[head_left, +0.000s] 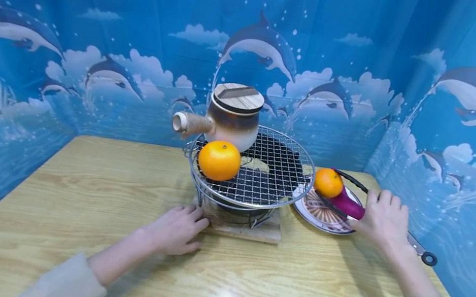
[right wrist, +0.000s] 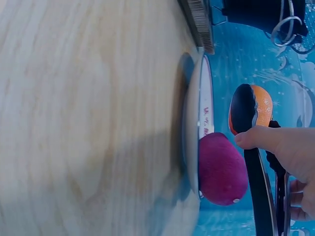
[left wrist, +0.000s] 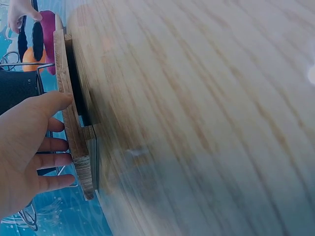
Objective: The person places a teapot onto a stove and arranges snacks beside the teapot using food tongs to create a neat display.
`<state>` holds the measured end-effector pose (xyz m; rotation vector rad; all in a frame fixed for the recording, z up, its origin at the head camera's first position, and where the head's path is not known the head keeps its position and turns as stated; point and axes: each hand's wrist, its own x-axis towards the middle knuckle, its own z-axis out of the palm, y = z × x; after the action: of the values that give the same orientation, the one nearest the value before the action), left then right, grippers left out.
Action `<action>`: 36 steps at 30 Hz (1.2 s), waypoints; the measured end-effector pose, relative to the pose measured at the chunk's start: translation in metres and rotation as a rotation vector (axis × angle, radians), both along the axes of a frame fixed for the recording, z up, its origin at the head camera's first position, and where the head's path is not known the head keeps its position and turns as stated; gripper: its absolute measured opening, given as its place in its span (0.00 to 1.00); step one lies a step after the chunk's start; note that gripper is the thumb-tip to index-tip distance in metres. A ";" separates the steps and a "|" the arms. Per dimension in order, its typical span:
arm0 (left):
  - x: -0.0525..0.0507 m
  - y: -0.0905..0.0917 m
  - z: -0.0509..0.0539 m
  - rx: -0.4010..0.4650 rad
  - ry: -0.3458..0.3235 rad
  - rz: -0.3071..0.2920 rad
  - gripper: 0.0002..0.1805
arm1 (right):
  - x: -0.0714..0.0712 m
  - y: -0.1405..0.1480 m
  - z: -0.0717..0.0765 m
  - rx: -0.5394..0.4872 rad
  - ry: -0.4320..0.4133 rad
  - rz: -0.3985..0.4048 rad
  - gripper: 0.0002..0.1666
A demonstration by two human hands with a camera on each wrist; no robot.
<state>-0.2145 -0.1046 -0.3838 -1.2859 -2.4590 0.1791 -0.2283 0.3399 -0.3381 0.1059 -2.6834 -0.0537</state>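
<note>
Tongs (right wrist: pixel 259 189) are gripped by the right hand (head_left: pixel 386 219), left hand (head_left: pixel 178 230) relaxed. If pressure slackens, the clamped orange (head_left: pixel 329 182) could be dropped!

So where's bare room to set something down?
The table is bare left of the left hand and in front of the wooden board. The grill rack is bare on its right. Crowded: its left, with pot and orange; the plate, with a purple object and tongs above.

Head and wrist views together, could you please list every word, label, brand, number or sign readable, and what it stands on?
Nothing can be read for certain.
Plate: the red marks are too small to tell as letters or pattern.
Dark stove: the small pale mark is too blurred to read.
</note>
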 end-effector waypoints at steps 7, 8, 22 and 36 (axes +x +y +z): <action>0.001 0.000 0.001 -0.011 -0.008 0.006 0.20 | 0.002 0.004 0.009 -0.002 -0.006 -0.010 0.48; 0.001 0.000 0.001 -0.011 -0.010 0.007 0.20 | 0.003 0.004 0.010 -0.006 -0.012 -0.013 0.49; 0.002 0.001 0.001 -0.009 -0.010 0.006 0.20 | 0.008 0.007 0.024 -0.027 -0.047 -0.038 0.51; 0.001 0.000 0.001 0.004 -0.004 0.002 0.20 | 0.017 0.001 0.039 -0.038 -0.023 -0.026 0.52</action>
<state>-0.2137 -0.1046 -0.3832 -1.2837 -2.4627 0.1723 -0.2116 0.3407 -0.2989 0.0598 -2.7077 -0.0094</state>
